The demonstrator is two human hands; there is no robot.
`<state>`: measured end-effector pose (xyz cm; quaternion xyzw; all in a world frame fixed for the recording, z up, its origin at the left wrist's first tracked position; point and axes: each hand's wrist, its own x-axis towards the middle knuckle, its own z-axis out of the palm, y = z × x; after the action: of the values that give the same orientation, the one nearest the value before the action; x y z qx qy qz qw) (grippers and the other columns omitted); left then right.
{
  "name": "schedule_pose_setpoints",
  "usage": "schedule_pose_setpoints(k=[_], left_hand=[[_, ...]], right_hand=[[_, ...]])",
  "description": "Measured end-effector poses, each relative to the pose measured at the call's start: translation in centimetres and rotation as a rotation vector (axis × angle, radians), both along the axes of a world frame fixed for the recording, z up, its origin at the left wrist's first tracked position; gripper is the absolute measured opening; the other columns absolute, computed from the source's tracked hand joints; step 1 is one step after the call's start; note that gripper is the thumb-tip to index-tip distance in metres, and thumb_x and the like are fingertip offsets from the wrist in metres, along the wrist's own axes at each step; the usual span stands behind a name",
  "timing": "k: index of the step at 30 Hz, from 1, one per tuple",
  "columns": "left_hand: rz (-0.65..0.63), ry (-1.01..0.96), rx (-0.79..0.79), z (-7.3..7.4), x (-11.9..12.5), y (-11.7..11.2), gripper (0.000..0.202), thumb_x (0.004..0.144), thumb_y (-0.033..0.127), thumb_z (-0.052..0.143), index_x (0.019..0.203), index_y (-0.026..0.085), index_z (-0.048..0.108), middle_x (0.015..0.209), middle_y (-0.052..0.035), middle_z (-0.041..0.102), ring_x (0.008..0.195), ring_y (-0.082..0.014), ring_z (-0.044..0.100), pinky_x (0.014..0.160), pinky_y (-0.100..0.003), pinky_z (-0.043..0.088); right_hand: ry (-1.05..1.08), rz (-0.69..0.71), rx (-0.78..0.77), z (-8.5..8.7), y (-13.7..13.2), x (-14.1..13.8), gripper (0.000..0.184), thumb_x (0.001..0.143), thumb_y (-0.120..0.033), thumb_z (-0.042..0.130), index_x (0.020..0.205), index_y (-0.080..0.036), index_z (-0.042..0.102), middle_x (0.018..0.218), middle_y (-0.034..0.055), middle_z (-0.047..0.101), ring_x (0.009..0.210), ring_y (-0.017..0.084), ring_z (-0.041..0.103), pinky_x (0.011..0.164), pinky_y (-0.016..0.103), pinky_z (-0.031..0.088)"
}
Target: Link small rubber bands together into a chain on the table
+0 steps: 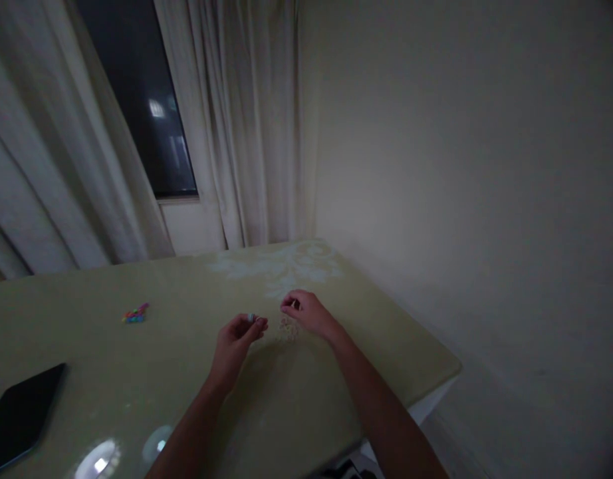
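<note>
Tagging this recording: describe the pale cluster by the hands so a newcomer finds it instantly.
On the table, find the right hand. The pale cluster lies just below it in the picture. Faint pinkish pieces distinguish it from the bright multicoloured cluster farther left.

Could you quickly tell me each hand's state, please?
Left hand: pinched closed; anything held is too small to tell.
Right hand: curled near small pale pieces; grip cannot be told.
</note>
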<state>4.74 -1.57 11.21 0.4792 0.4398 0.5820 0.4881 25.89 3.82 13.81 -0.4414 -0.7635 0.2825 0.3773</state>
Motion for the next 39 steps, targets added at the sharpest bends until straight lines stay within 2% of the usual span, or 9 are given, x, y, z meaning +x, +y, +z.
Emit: schedule_pose_setpoints(k=[3, 7, 10, 14, 20, 24, 27, 33, 39], left_hand=[[0.023, -0.001, 0.003, 0.2, -0.1, 0.0, 0.043, 0.065, 0.052, 0.093, 0.085, 0.018, 0.073, 0.087, -0.0087, 0.081, 0.086, -0.0249, 0.078, 0.08, -0.034, 0.06], [0.032, -0.015, -0.012, 0.2, 0.1, -0.1, 0.048, 0.066, 0.055, 0.091, 0.089, 0.018, 0.072, 0.092, -0.0119, 0.083, 0.09, -0.0279, 0.079, 0.079, -0.036, 0.062], [0.044, -0.031, -0.032, -0.2, 0.0, 0.0, 0.053, 0.067, 0.059, 0.09, 0.093, 0.017, 0.072, 0.095, -0.0144, 0.083, 0.088, -0.0281, 0.08, 0.076, -0.036, 0.063], [0.061, -0.043, -0.049, -0.7, -0.3, 0.3, 0.054, 0.068, 0.059, 0.089, 0.097, 0.016, 0.072, 0.094, -0.0151, 0.083, 0.085, -0.027, 0.081, 0.074, -0.035, 0.063], [0.101, -0.056, -0.038, -1.0, -0.4, 0.5, 0.048, 0.064, 0.056, 0.092, 0.086, 0.017, 0.073, 0.09, -0.0114, 0.083, 0.088, -0.0266, 0.08, 0.081, -0.036, 0.064], [0.099, -0.035, -0.034, -0.9, -0.3, 0.5, 0.047, 0.066, 0.057, 0.091, 0.084, 0.016, 0.078, 0.085, -0.0097, 0.081, 0.084, -0.0248, 0.079, 0.083, -0.036, 0.063], [0.081, -0.02, -0.033, -0.6, -0.3, 0.4, 0.046, 0.068, 0.058, 0.09, 0.085, 0.016, 0.08, 0.086, -0.0097, 0.081, 0.085, -0.0239, 0.078, 0.084, -0.035, 0.063], [0.043, -0.023, -0.017, -0.6, -0.2, 0.4, 0.047, 0.067, 0.059, 0.09, 0.087, 0.018, 0.081, 0.09, -0.0095, 0.082, 0.088, -0.0245, 0.077, 0.086, -0.035, 0.062], [0.009, 0.008, -0.036, -1.2, -0.2, 0.7, 0.048, 0.069, 0.06, 0.089, 0.087, 0.017, 0.081, 0.087, -0.0117, 0.082, 0.082, -0.0247, 0.078, 0.075, -0.032, 0.062]], right_hand=[[-0.108, 0.022, -0.025, -0.8, -0.5, 1.9, 0.007, 0.082, -0.01, 0.077, 0.082, -0.017, 0.076, 0.077, -0.0001, 0.067, 0.074, 0.014, 0.058, 0.072, 0.026, 0.041], [-0.172, 0.004, -0.05, -2.7, -1.3, 2.4, 0.01, 0.084, -0.008, 0.075, 0.088, -0.017, 0.078, 0.081, 0.0014, 0.068, 0.075, 0.015, 0.06, 0.073, 0.025, 0.042], [-0.201, 0.041, -0.065, -3.4, -1.5, 2.0, 0.013, 0.082, -0.012, 0.08, 0.094, -0.018, 0.079, 0.083, 0.0008, 0.068, 0.075, 0.014, 0.06, 0.071, 0.023, 0.043], [-0.246, 0.08, -0.058, -3.6, -1.6, 1.6, 0.016, 0.077, -0.013, 0.085, 0.091, -0.02, 0.081, 0.087, 0.0012, 0.067, 0.079, 0.015, 0.061, 0.072, 0.023, 0.043], [-0.292, 0.085, -0.048, -3.9, -1.7, 1.5, 0.01, 0.083, -0.01, 0.079, 0.085, -0.019, 0.079, 0.091, 0.0029, 0.067, 0.084, 0.017, 0.062, 0.077, 0.024, 0.045], [-0.297, 0.042, -0.033, -3.9, -1.6, 1.9, 0.009, 0.087, -0.009, 0.074, 0.087, -0.017, 0.078, 0.097, 0.0057, 0.068, 0.09, 0.018, 0.062, 0.084, 0.026, 0.046], [-0.3, 0.005, -0.025, -3.8, -1.5, 2.2, 0.008, 0.085, -0.008, 0.075, 0.084, -0.016, 0.078, 0.095, 0.0064, 0.067, 0.089, 0.018, 0.063, 0.082, 0.027, 0.046], [-0.299, 0.02, 0.034, -3.3, -1.7, 1.5, 0.013, 0.088, -0.01, 0.072, 0.096, -0.018, 0.079, 0.102, 0.0061, 0.066, 0.096, 0.018, 0.064, 0.091, 0.027, 0.046], [-0.333, 0.066, 0.067, -3.9, -1.7, 0.4, 0.009, 0.078, -0.007, 0.074, 0.081, -0.016, 0.075, 0.094, 0.0063, 0.063, 0.091, 0.02, 0.061, 0.085, 0.029, 0.046]])
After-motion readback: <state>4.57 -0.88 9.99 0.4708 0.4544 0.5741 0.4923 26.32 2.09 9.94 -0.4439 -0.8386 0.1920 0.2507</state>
